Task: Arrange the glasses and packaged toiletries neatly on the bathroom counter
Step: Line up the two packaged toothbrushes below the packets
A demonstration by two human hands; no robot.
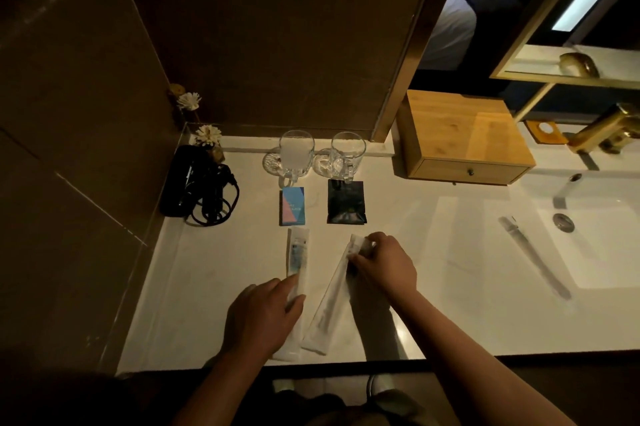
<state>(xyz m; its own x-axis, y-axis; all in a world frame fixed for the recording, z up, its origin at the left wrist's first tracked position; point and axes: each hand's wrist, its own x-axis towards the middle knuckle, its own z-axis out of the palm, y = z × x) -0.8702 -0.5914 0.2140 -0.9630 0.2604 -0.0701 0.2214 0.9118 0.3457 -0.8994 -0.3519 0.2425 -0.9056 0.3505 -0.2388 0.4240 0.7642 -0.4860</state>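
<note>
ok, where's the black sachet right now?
In the head view the black sachet lies flat on the counter, left of centre: just in front of the right-hand glass, right of the blue and pink box.

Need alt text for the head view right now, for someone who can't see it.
Two hands straighten two long white packets on a white bathroom counter: the left hand on the left packet, the right hand gripping the tilted right packet. Behind them lie a blue box and a black sachet, then two glass mugs.
</note>
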